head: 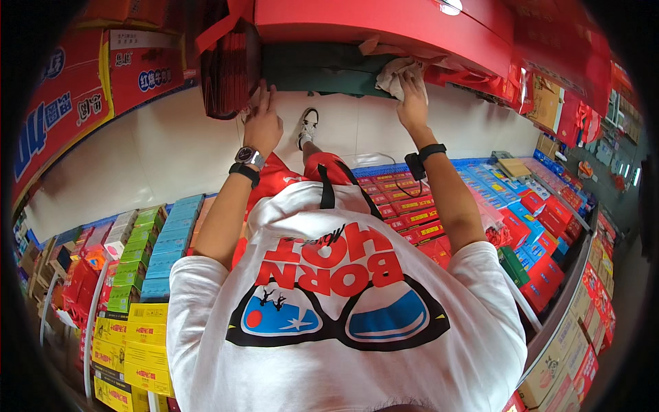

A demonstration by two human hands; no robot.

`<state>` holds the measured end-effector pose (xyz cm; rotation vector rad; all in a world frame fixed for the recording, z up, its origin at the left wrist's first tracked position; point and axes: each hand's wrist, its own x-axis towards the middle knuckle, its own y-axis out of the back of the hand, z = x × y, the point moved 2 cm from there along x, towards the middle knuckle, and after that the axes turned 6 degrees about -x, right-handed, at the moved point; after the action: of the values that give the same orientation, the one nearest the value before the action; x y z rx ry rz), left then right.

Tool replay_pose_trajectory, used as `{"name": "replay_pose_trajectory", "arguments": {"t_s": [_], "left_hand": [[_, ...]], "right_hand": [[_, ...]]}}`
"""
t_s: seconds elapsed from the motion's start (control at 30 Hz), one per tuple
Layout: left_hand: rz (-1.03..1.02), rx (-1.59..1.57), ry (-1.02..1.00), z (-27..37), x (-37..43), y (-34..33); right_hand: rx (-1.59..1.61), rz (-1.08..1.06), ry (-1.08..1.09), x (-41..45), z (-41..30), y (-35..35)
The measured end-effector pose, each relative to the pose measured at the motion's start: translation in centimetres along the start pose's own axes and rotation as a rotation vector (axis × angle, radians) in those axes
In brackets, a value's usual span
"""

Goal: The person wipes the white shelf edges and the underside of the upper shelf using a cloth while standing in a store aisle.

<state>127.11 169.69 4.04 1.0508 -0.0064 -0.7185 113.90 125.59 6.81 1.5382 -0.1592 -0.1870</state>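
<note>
A crumpled whitish cloth [399, 77] is under the fingers of my right hand [412, 103], against the right part of a dark green box or panel [319, 69]. My left hand [263, 123] is at the left end of that green surface, its fingers pointing forward beside a stack of dark red folded items [229, 77]. Whether my left fingers touch or hold anything there cannot be told. Above the green surface sits a large red box [381, 26], with red ribbon or wrapping hanging along its lower edge.
Large red printed cartons [146, 72] stand at the left. Behind me are shelves of boxed goods, with blue boxes [172, 242], yellow boxes [149, 355] and red boxes [412, 206]. Pale floor tiles [355, 123] show around my shoe [309, 123]. More red gift packages [582, 118] hang or stand at the right.
</note>
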Motion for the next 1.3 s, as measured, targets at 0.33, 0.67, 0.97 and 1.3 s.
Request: {"name": "replay_pose_trajectory", "arguments": {"t_s": [0.33, 0.67, 0.97, 1.3], "left_hand": [[0.053, 0.060, -0.014, -1.2, 0.4, -1.8], [-0.026, 0.094, -0.032, 1.8, -0.6, -2.5], [0.092, -0.018, -0.048, 4.0, -2.0, -0.3], [-0.035, -0.126, -0.141, -1.3, -5.1, 4.8]], "right_hand": [[0.477, -0.225, 0.184, 8.7, -29.4, -3.1], [0.420, -0.099, 0.316, 1.2, -16.8, -0.3], [0.408, -0.101, -0.226, -6.1, -0.3, 4.7], [0.418, 0.008, 0.212, 2.6, -27.0, 7.2]]}}
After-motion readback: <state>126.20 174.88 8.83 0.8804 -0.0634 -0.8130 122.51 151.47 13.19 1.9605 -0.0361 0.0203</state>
